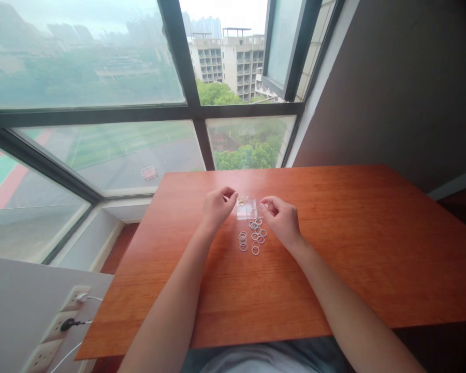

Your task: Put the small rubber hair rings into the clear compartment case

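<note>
A small clear plastic block stands on the wooden table between my hands. My left hand is curled at its left side, fingertips pinched on a small gold-coloured ring at the block's top. My right hand is closed at the block's right side, thumb and finger pinched together; what they hold is too small to make out. Several small silver rings lie loose on the table just in front of the block.
The table stands against a large window with dark frames. A grey wall runs along the right. At the lower left a white power strip has cables plugged in.
</note>
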Tool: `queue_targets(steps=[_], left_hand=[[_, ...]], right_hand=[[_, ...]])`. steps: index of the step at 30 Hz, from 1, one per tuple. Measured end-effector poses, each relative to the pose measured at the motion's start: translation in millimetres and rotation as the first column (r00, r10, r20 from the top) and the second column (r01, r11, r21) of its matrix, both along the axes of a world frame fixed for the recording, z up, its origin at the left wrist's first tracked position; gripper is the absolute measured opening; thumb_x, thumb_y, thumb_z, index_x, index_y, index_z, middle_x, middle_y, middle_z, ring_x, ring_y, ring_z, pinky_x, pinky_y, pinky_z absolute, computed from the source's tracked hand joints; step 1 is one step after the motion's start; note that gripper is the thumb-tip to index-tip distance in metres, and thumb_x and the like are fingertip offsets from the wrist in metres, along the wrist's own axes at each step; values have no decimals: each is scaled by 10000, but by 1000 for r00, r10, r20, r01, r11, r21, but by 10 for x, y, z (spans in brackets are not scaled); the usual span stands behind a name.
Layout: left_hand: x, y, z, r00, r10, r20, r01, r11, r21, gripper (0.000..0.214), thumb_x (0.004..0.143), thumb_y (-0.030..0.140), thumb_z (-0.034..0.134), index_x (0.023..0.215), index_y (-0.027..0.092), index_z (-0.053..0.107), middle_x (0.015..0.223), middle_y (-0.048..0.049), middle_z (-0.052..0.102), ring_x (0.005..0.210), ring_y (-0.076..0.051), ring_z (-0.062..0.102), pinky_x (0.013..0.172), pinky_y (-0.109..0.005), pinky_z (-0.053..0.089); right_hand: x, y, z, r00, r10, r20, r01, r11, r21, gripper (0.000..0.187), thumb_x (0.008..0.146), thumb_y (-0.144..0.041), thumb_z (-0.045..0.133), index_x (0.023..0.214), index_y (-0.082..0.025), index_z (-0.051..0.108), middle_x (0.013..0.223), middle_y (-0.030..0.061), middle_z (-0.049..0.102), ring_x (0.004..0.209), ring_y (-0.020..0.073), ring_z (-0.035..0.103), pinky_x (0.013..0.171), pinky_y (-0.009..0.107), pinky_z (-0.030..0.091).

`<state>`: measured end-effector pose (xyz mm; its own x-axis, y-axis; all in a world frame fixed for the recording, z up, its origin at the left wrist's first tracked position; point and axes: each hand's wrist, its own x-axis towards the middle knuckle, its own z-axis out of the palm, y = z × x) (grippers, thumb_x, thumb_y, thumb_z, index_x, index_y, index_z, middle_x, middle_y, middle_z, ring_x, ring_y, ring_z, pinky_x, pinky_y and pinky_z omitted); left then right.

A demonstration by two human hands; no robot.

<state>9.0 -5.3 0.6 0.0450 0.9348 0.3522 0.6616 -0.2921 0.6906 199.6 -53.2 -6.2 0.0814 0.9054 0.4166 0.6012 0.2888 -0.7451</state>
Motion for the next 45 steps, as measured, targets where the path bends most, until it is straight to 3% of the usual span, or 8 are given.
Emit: queue_targets(steps=[7, 14, 20, 24, 29, 37, 41, 45], left_hand=[[42, 23, -88, 999, -40, 27, 42, 998, -46, 126, 797, 292, 609, 814, 195, 689, 756, -14, 712, 577, -113, 595, 559, -222, 436], [24, 24, -53, 999, -31, 36, 33, 999, -42, 126, 800, 281, 605, 834, 194, 688, 753, -9, 707, 572, -109, 591, 557, -223, 435], [21, 17, -48, 998, -52, 29, 52, 998, -20, 137, 805, 281, 591, 822, 187, 690, 771, -17, 712, 582, -111, 597, 562, -222, 440], [22, 13, -37, 999, -42, 22, 42, 999, -21, 130, 802, 278, 596, 821, 192, 692, 769, -16, 712, 592, -116, 603, 565, -223, 443], [13, 15, -36, 999, -35, 13, 36, 999, -20, 130, 809, 277, 591, 826, 196, 691, 769, -11, 709, 589, -114, 600, 567, -227, 437], [4, 28, -59, 999, -38, 9, 38, 999, -26, 130, 816, 280, 590, 832, 201, 693, 770, -5, 711, 595, -112, 598, 580, -228, 443], [3, 27, -63, 999, -40, 13, 41, 999, -30, 130, 815, 278, 588, 832, 201, 691, 772, -3, 711, 599, -112, 597, 586, -226, 442], [8, 23, -56, 999, -41, 10, 41, 998, -41, 139, 816, 282, 585, 840, 196, 692, 776, -3, 710, 596, -107, 594, 581, -221, 435]], right_hand=[[-6, -5, 1, 998, 40, 40, -38, 998, -43, 190, 813, -314, 543, 842, -186, 682, 536, -48, 476, 522, 107, 462, 564, 213, 374], [-1, -3, 4, 997, 56, 50, -54, 997, -49, 188, 813, -318, 547, 836, -189, 683, 521, -51, 467, 504, 108, 445, 550, 215, 361], [19, 30, -23, 983, 107, 149, -87, 987, -131, 175, 810, -295, 555, 852, -200, 696, 536, -44, 520, 518, 109, 484, 561, 216, 358], [19, 15, -24, 914, 244, 325, -154, 948, -279, 176, 818, -281, 550, 891, -236, 703, 651, -18, 628, 620, 127, 559, 604, 225, 361], [23, -33, -7, 797, 354, 490, -151, 901, -407, 179, 829, -313, 550, 917, -260, 697, 818, 12, 698, 779, 163, 601, 600, 239, 327], [25, -57, -1, 787, 464, 407, -266, 850, -456, 146, 804, -243, 548, 832, -246, 691, 768, -22, 688, 706, 122, 574, 589, 225, 314], [23, -43, 0, 806, 413, 423, -221, 874, -433, 163, 819, -255, 533, 842, -242, 694, 753, -16, 681, 684, 121, 563, 578, 231, 304], [-9, -46, 0, 775, 420, 472, -201, 872, -446, 155, 818, -277, 552, 885, -260, 691, 801, -17, 696, 734, 137, 587, 588, 236, 309]])
